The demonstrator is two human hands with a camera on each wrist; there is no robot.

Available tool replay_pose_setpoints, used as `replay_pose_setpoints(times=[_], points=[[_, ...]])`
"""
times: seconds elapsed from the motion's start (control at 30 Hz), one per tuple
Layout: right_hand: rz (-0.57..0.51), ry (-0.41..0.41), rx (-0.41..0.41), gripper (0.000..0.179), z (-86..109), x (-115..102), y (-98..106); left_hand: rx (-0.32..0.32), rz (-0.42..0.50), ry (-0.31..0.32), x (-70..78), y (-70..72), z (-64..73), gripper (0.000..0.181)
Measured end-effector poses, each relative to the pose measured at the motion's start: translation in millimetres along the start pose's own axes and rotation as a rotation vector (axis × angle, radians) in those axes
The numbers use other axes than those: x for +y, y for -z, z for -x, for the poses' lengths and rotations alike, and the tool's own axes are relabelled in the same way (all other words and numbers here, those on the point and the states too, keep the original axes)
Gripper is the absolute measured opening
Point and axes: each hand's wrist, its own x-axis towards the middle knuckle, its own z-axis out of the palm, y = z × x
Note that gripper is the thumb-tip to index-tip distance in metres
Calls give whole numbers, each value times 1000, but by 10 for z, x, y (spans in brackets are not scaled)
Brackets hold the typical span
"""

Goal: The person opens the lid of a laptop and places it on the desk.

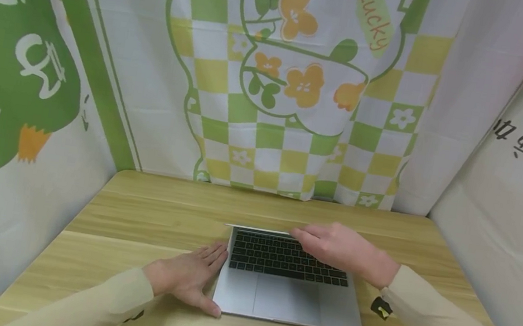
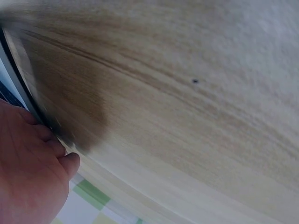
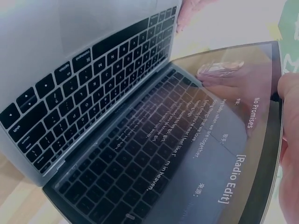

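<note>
A silver laptop (image 1: 287, 299) with black keys lies on the wooden table, its lid raised and seen almost edge-on from above. My right hand (image 1: 337, 247) pinches the top edge of the lid, thumb on the screen side. In the right wrist view, white lyrics and the keyboard's reflection show on the dark screen (image 3: 201, 140). My left hand (image 1: 194, 274) rests against the laptop's left side, fingers extended along the edge and thumb apart near the front corner. The left wrist view catches only part of that hand (image 2: 32, 168), beside the laptop's edge.
The wooden table (image 1: 141, 218) extends around the laptop on all sides. Behind it hangs a green, yellow and white checked curtain (image 1: 269, 142). Printed cloth hangs close on the left (image 1: 64, 156) and right (image 1: 501, 221) of the table.
</note>
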Motion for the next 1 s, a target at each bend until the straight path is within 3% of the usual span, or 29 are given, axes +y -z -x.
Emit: replay_pose_setpoints(times=[0.2,0.47,1.0], points=[[18,-73,19,38,-27,88,1,-1,15,9,0,4,-4,126],[13,-121,50,16,-56,167,7,-18,29,15,3,21,0,126],[-28,-336,-42,16,-116,341,42,-14,-6,-5,-17,15,3,127]])
